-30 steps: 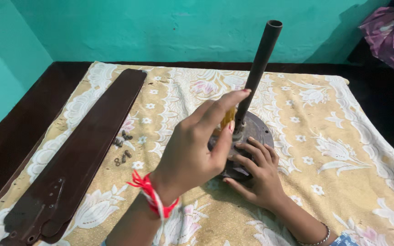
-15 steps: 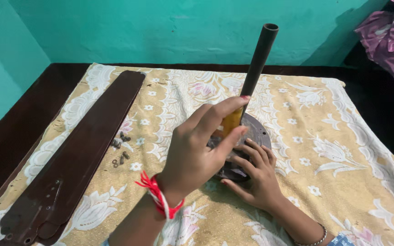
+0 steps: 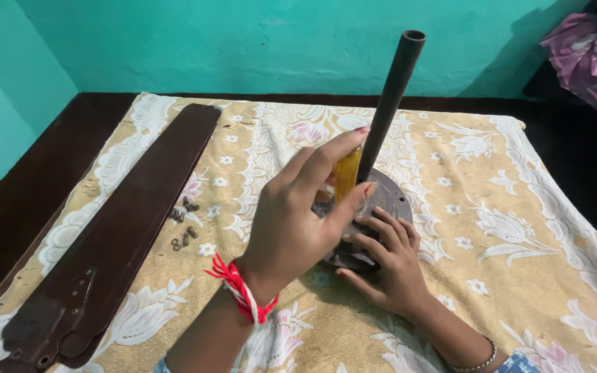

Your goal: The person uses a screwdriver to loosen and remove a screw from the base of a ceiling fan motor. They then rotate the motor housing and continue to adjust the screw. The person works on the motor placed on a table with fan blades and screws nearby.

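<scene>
A dark round fan motor [image 3: 390,197] lies on a yellow floral cloth [image 3: 519,228], with a long dark rod [image 3: 392,103] rising from its middle and leaning right. My left hand [image 3: 298,221], a red and white thread at its wrist, grips the yellow handle of a screwdriver [image 3: 346,173] held upright over the motor, just left of the rod. The screwdriver's tip is hidden behind my fingers. My right hand [image 3: 388,266] rests on the motor's near edge with fingers spread, holding it down.
A long dark brown fan blade [image 3: 126,228] lies diagonally on the cloth's left side. Several small screws [image 3: 182,224] sit loose beside it. The cloth covers a dark wooden surface [image 3: 29,200] against teal walls. Pink fabric [image 3: 589,55] is at the top right.
My left hand has shifted its fingers a little around the yellow handle. My right hand stays on the motor, which has not moved on the cloth.
</scene>
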